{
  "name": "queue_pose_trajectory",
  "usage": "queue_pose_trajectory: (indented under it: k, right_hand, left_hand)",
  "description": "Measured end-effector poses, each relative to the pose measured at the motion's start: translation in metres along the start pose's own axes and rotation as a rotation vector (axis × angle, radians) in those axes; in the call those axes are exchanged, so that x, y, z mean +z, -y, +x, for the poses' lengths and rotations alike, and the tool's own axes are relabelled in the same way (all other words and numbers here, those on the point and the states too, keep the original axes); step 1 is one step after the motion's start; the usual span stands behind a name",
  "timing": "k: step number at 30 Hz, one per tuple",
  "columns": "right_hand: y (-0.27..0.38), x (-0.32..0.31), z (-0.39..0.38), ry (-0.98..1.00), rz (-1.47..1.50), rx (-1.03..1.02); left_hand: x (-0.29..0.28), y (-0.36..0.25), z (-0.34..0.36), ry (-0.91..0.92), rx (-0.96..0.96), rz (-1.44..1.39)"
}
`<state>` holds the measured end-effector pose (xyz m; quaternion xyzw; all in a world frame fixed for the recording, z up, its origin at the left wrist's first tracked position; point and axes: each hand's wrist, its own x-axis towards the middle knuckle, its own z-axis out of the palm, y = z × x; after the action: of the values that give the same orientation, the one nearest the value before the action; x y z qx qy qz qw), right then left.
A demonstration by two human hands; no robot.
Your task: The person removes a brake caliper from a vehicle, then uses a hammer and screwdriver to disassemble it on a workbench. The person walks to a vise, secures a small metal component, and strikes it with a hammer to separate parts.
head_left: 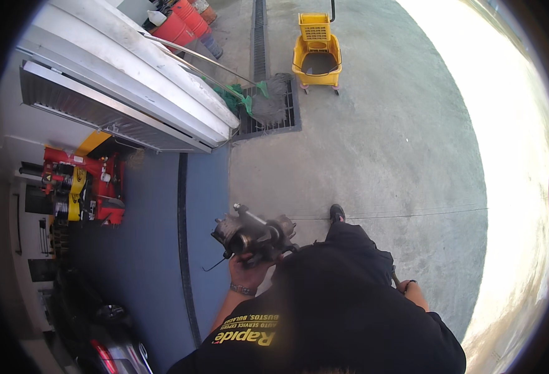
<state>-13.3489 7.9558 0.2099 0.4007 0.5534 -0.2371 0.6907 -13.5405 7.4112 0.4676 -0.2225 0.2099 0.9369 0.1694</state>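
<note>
In front of my body, my left hand (247,269) is closed under a bulky, dirty grey metal vehicle part (255,234). That part has round openings, a short light rod on top and a thin wire hanging at its left. A bracelet or watch band circles my left wrist. Down by my right side, my right hand (405,285) is curled around something slim, of which only a short end (394,272) shows above the fingers; its kind cannot be made out. My shirt hides part of both arms.
A yellow mop bucket (316,62) on wheels stands ahead. Left of it, long-handled tools with green heads (247,103) rest over a floor grate (280,124). Red drums (178,28) stand farther back. Red machinery (84,187) and a dark car (115,340) are at left.
</note>
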Motion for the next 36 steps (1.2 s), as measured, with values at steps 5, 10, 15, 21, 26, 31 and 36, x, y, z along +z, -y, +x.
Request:
queue_pose_trajectory:
  k: [5,10,15,21,26,31,36]
  right_hand:
    - [0.156,-0.140,-0.079,-0.139,-0.204,-0.086]
    - [0.353,-0.300,-0.154,-0.184,-0.192,-0.306]
    - [0.530,-0.367,-0.233,-0.401,0.043,-0.506]
    - [0.703,-0.415,-0.382,-0.460,-0.068,-0.720]
    - [0.839,-0.494,-0.504,-0.408,-0.195,-0.732]
    - [1.010,-0.579,-0.597,-0.432,-0.356,-0.962]
    - [1.157,-0.646,-0.685,-0.734,-0.694,-1.489]
  left_hand:
    - [0.062,-0.063,0.123,-0.054,0.055,-0.016]
    - [0.087,-0.140,0.272,-0.046,0.116,-0.025]
    - [0.131,-0.240,0.418,-0.122,0.081,0.048]
    - [0.210,-0.351,0.588,-0.090,-0.009,0.083]
    - [0.260,-0.414,0.744,-0.238,-0.040,0.012]
    - [0.319,-0.472,0.855,-0.063,0.078,-0.078]
    - [0.374,-0.522,0.922,-0.024,0.209,-0.147]
